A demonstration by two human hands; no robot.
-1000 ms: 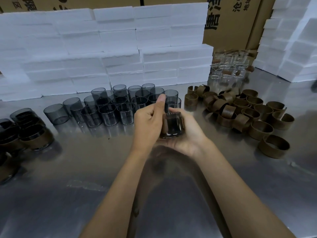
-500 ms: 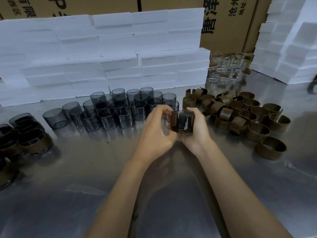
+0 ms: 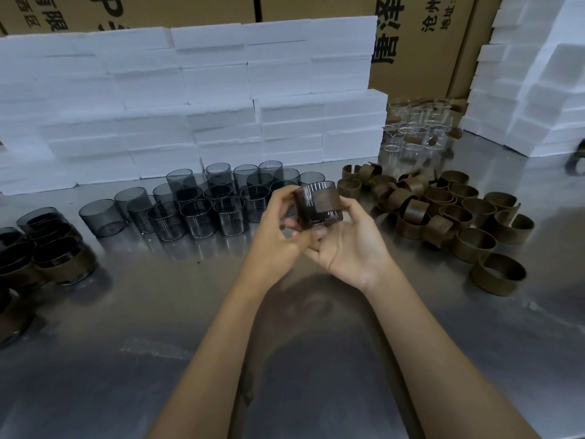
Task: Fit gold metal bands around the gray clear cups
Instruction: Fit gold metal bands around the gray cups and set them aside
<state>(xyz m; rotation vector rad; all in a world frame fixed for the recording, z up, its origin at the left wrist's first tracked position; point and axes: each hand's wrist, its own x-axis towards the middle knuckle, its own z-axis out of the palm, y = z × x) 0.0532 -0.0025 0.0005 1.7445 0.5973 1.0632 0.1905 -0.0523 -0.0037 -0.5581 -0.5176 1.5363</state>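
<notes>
Gray cup point(image 3: 318, 204) wearing a gold band point(image 3: 326, 199) sits between both hands above the steel table point(image 3: 126, 327). Left hand point(image 3: 278, 229) grips it from 9 o'clock; right hand point(image 3: 351, 245) cradles it from 5 o'clock, fingers curled beneath. Loose bands point(image 3: 443, 213) lie at 3 o'clock, bare gray cups point(image 3: 202, 201) at 10 o'clock.

Steel table point(image 3: 133, 359) is carrying the whole batch: bare gray cups point(image 3: 202, 204) standing clustered mid-back, one more lying on its side point(image 3: 102, 217) just left of them. Loose gold bands point(image 3: 443, 213) are sitting in a heap at right, banded cups point(image 3: 53, 261) grouping at the left edge. White foam blocks point(image 3: 196, 99) are stacking along the back, clear glasses point(image 3: 414, 134) standing right of them.
</notes>
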